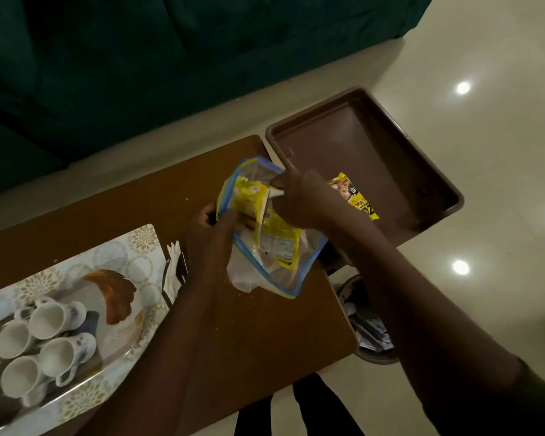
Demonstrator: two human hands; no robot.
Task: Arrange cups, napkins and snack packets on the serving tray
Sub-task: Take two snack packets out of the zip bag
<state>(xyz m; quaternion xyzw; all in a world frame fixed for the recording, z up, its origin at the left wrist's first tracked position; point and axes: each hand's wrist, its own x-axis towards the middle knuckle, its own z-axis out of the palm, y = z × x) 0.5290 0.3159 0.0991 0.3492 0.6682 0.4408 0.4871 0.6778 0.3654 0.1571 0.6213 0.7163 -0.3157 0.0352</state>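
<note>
Nearest, at 8 o'clock: patterned plate [132, 247] on the brown surface [258, 335], carrying four white cups [46, 316], all lying tipped with mouths toward the camera, bunched and touching one another. Just beside the plate's right edge, folded napkins [174, 272], partly hidden by the left forearm.

Centre: clear zip bag [265, 262] with blue seal strip, held up off the surface, lower corner resting on it. Left hand [211, 234] clamped on the bag's left edge near the mouth. Right hand [299, 199] reaching into the bag mouth, fingers pinched on a yellow snack packet [255, 199] inside it. More yellow packets visible through the plastic; count unclear.

At 4 o'clock, below the surface edge: a bin [372, 341] on the floor holding crumpled paper.

At 1 o'clock, farther: brown serving tray [359, 133], just beside the surface's far right corner. One yellow packet [354, 196] lies flat on its floor, near side, partly covered by the right wrist.

Farthest, 11 o'clock: dark green sofa [139, 58].
</note>
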